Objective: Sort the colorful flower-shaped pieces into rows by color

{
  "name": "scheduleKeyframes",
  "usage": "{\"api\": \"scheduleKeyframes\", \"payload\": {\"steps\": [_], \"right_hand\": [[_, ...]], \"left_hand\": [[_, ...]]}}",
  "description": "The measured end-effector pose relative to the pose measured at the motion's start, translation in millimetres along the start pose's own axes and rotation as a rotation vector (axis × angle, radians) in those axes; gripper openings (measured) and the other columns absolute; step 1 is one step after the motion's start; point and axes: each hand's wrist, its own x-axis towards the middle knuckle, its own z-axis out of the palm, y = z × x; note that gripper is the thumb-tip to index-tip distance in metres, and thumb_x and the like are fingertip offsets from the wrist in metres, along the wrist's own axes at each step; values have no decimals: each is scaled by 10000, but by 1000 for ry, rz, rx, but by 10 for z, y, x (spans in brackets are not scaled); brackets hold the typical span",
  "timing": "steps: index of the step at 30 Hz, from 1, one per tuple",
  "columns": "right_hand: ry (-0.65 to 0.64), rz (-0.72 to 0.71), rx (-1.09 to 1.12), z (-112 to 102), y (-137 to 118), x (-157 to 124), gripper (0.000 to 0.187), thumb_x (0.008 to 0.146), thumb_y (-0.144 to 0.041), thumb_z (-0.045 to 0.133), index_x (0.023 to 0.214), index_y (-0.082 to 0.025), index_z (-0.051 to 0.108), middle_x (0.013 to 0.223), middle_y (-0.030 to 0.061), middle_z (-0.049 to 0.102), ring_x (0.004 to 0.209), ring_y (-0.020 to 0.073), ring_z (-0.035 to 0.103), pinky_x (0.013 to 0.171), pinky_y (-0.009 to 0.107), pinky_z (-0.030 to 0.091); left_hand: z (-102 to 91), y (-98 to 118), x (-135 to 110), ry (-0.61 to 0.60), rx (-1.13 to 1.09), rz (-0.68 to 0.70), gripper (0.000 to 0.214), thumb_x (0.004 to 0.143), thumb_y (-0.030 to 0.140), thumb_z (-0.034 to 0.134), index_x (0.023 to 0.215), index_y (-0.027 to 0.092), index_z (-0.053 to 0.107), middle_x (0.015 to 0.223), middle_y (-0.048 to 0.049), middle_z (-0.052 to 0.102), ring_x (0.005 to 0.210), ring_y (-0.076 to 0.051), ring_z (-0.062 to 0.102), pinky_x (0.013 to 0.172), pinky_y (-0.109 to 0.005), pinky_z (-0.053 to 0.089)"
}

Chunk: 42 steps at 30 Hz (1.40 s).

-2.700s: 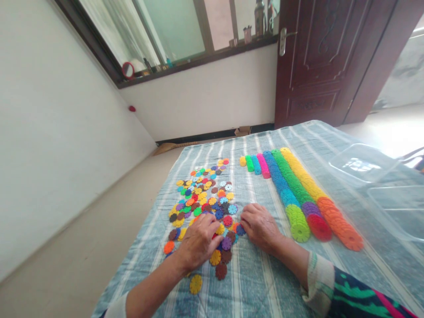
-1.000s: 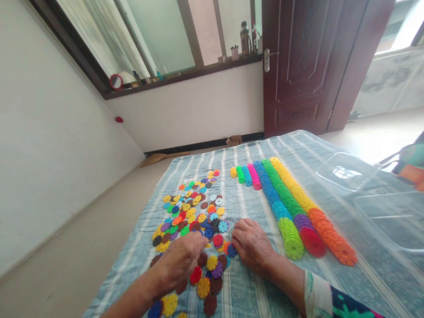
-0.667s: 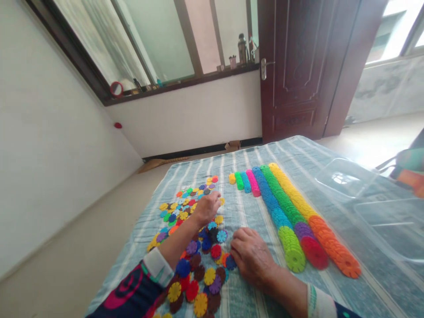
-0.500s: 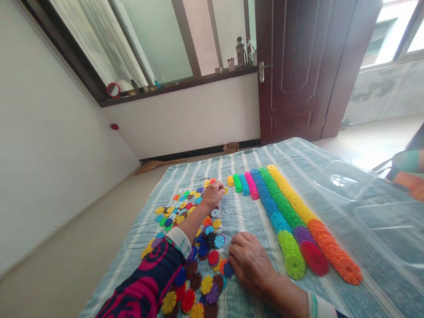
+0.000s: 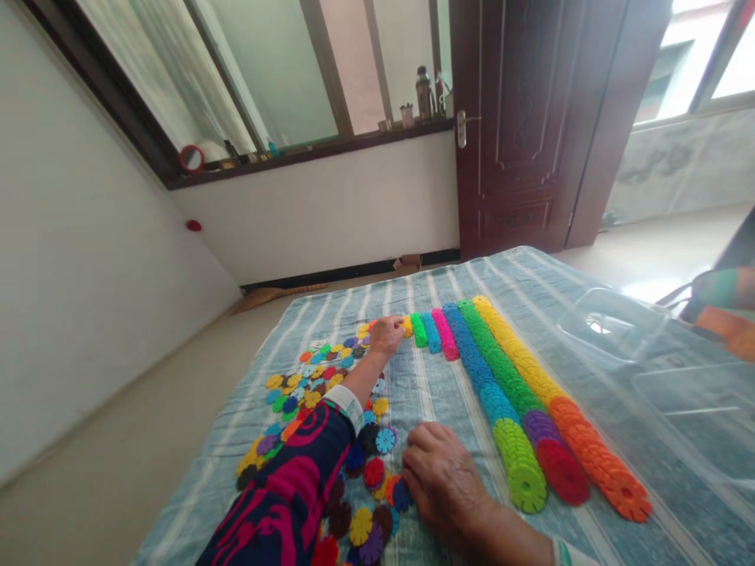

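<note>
My left hand is stretched far out, fingers pinched at the small yellow disc stack at the left end of the rows. What it pinches is too small to make out. My right hand rests curled, knuckles up, at the near edge of the loose pile of coloured flower discs. Long rows of stacked discs lie side by side: green, light blue, pink, blue, green, yellow and orange.
A striped blue cloth covers the table. Clear plastic containers stand at the right. A dark wooden door, a window sill with bottles and a white wall lie beyond. Someone's colourful sleeve shows at the right edge.
My left hand left the near part of the loose pile and reached forward to the yellow stack at the far end of the rows. The right hand stayed put.
</note>
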Motion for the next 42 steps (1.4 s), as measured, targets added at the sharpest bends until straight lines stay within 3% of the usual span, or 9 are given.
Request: {"api": "scheduleKeyframes", "payload": {"steps": [6,14,32,37,42], "right_hand": [[6,-10,6,4,6,3,129,826,-154,630,717,-202,580,794,27,610,813,201,526,734,332,386],[21,-12,-2,11,3,3,129,808,-144,648,710,-195,582,786,20,606,803,198,533,727,331,392],[-35,-2,-28,-10,5,5,121,845,-158,636,736,-194,598,813,27,602,832,199,522,752,333,392],[-90,9,-30,-89,-3,7,146,878,-165,603,735,-193,611,825,28,606,847,196,524,776,334,399],[-124,10,-15,-153,7,0,161,903,-173,583,751,-193,630,841,37,616,861,196,526,786,329,394]], "left_hand": [[-30,-43,-81,-18,47,-30,215,726,199,687,931,150,733,818,-28,713,774,-163,632,710,-231,443],[27,35,-110,-28,99,-36,93,737,204,640,799,162,696,797,-26,693,763,-159,619,682,-233,421],[36,103,-131,-9,120,-43,208,751,204,627,926,183,737,887,-46,731,840,-176,645,740,-236,459],[-144,41,-222,-21,109,-19,207,754,216,624,922,178,738,858,-32,715,832,-175,625,748,-242,451],[-545,-110,-649,-121,71,50,138,757,204,594,711,166,718,695,1,654,716,-140,584,690,-227,425]]}}
